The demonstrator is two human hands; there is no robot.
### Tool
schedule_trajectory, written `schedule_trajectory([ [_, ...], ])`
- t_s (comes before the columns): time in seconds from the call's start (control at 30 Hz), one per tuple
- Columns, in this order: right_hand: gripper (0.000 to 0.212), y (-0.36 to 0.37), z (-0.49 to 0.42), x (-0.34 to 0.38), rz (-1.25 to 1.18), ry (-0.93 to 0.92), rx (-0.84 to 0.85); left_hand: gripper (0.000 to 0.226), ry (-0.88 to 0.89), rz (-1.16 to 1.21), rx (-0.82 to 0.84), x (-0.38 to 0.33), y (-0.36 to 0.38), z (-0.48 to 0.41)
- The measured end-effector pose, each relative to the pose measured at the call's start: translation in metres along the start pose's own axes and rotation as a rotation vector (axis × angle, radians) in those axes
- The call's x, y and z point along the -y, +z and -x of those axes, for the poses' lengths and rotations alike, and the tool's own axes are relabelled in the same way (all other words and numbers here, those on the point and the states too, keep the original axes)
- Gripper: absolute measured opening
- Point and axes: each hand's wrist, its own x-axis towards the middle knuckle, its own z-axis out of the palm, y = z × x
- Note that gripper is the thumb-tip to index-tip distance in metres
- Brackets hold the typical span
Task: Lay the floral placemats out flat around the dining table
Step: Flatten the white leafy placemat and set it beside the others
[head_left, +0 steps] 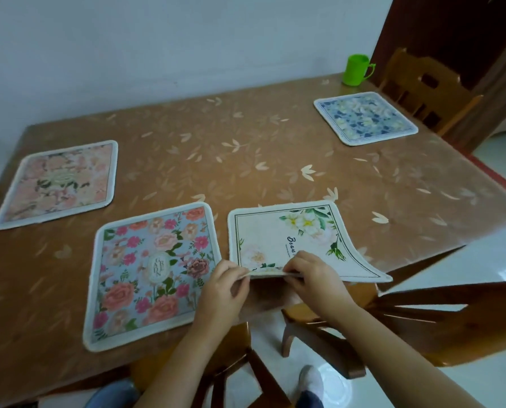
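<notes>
A white placemat [278,231] with green leaves and pale flowers lies at the table's near edge, its near side lifted and overhanging. My left hand [224,293] pinches that raised near edge from the left, and my right hand [312,278] grips the same edge just to the right. A blue placemat with pink roses [151,272] lies flat to its left. Flat at the far left is a peach floral placemat [60,184], and a blue-and-white one [365,117] lies flat at the far right.
The table [246,148] wears a brown leaf-print cover. A green plastic cup [356,69] stands at the far right corner. Wooden chairs stand at the far right [428,89], the near right [452,316] and below my hands. A wall runs along the far side.
</notes>
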Motion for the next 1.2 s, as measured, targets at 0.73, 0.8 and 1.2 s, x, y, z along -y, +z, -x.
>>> schedule_trajectory([
  [0.73,0.006,-0.029,0.000,-0.035,-0.047,-0.166,0.111,0.009,-0.271,-0.141,-0.006,-0.047,0.036,-0.001],
  [0.8,0.007,-0.031,0.005,-0.037,-0.024,-0.160,0.099,0.006,-0.318,-0.074,-0.028,-0.044,0.036,0.003],
  [1.2,0.006,-0.067,0.005,-0.073,-0.038,-0.035,0.005,0.007,-0.339,-0.018,-0.139,-0.052,0.049,-0.011],
])
